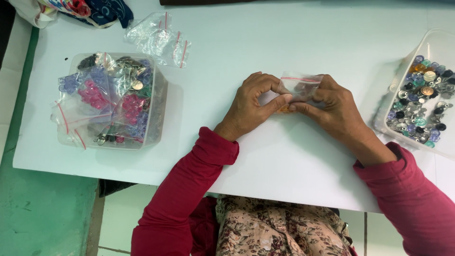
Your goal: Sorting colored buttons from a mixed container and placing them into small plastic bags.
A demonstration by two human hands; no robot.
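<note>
My left hand (251, 106) and my right hand (334, 106) meet over the middle of the white table (265, 42). Together they pinch a small clear zip bag (298, 85) with a red seal strip, held just above the tabletop. Something small and orange-brown shows under the bag between my fingertips; I cannot make out what it is. Both arms wear dark pink sleeves.
A clear plastic tub (159, 102) at the left holds several filled zip bags of pink, purple and metal buttons. Empty zip bags (159, 40) lie behind it. At the right edge a clear tray (433, 45) holds loose mixed buttons (419, 102). Patterned cloth (90, 9) lies at the back left corner.
</note>
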